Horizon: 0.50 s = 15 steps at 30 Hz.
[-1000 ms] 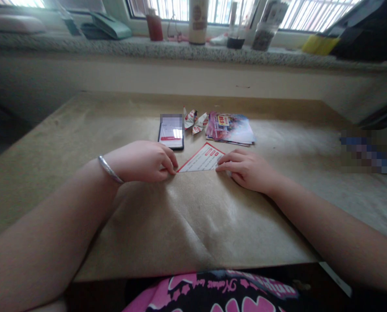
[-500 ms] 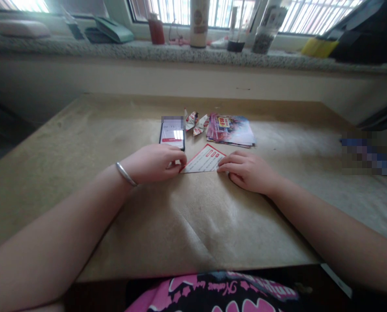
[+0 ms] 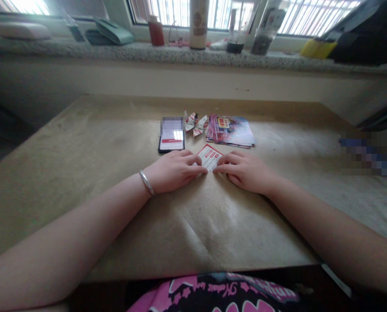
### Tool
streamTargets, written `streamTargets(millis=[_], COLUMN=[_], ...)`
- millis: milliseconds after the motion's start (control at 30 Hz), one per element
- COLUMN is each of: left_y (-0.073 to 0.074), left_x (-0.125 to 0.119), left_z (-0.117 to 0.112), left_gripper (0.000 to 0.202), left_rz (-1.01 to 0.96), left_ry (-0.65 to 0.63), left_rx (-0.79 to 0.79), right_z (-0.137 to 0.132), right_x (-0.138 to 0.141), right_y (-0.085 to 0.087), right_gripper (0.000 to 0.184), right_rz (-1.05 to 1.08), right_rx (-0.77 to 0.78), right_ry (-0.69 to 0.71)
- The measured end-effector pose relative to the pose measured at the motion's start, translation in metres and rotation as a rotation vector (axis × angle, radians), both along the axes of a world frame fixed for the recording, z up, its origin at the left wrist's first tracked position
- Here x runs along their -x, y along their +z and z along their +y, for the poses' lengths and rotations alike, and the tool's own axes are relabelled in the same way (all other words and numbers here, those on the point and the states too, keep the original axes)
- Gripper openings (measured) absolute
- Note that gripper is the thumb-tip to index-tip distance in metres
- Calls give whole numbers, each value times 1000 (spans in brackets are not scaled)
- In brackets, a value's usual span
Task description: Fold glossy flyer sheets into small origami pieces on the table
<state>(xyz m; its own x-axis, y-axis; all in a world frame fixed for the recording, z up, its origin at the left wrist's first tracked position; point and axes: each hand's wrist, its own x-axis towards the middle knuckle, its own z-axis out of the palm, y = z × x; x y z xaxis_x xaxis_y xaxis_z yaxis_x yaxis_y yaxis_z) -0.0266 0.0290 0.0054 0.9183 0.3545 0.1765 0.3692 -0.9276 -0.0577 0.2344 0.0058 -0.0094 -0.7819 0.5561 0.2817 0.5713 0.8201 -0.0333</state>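
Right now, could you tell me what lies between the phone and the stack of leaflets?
Small folded paper figures lie there, shown in the head view.

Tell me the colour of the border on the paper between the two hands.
Red, around a white paper; the head view shows it best.

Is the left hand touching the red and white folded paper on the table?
Touching. In the head view the left hand lies on the folded paper, its fingertips covering the left corner.

Red-bordered white folded paper (image 3: 210, 157), tan table cover (image 3: 115, 143), silver bracelet (image 3: 146, 183), seemingly pink-blue leaflets (image 3: 232, 130)
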Motion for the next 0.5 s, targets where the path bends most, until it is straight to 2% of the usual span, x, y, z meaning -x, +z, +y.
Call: streamTargets(millis=[167, 400, 500], left_y=[3, 7, 6], left_x=[3, 17, 21], left_z=[1, 7, 10], left_gripper=[30, 29, 31], left_rz=[-28, -49, -74], left_ry=[-26, 28, 12], left_rx=[63, 191, 250], right_z=[0, 1, 3], right_x=[-5, -23, -31], right_y=[2, 4, 5], right_gripper=[34, 27, 25], right_rz=[3, 54, 65], right_rx=[-1, 22, 43], right_ry=[-10, -53, -86])
